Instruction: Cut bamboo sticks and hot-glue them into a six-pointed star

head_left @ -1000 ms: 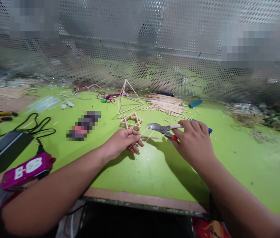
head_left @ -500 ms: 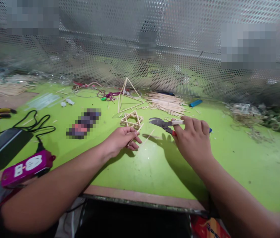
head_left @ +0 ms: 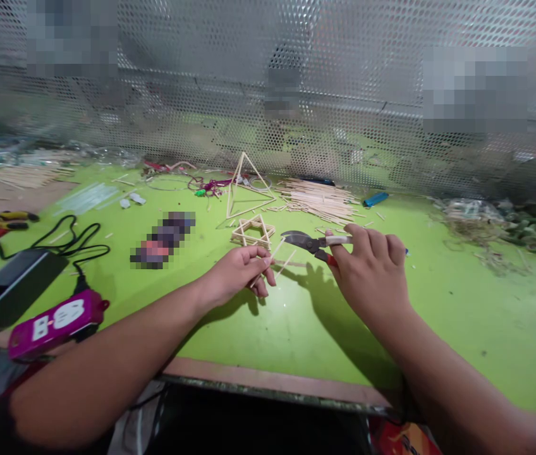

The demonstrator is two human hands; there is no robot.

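Thin wooden sticks (head_left: 276, 248) are pinched between the fingers of my left hand (head_left: 244, 270), one pointing up and to the right. My right hand (head_left: 375, 265) is wrapped round the handles of pruning shears (head_left: 302, 240), whose curved blade reaches left to the tip of that stick; whether they touch I cannot tell. Just behind my left hand lies a star-shaped frame (head_left: 252, 232) of stacked sticks. A larger pyramid frame (head_left: 244, 188) of sticks stands farther back. To its right is a pile of loose sticks (head_left: 318, 199).
A perforated metal screen (head_left: 230, 82) runs along the back of the green table (head_left: 438, 328). At left are a purple glue gun (head_left: 57, 322), a black box-shaped device (head_left: 14, 284), cables and pliers (head_left: 9, 219). A blue object (head_left: 375, 200) and dried plant scraps (head_left: 528, 224) lie at right.
My left hand has shifted slightly right, bringing the stick's tip up to the shears' blade. The shears have moved slightly left and down. The view has shifted a little.
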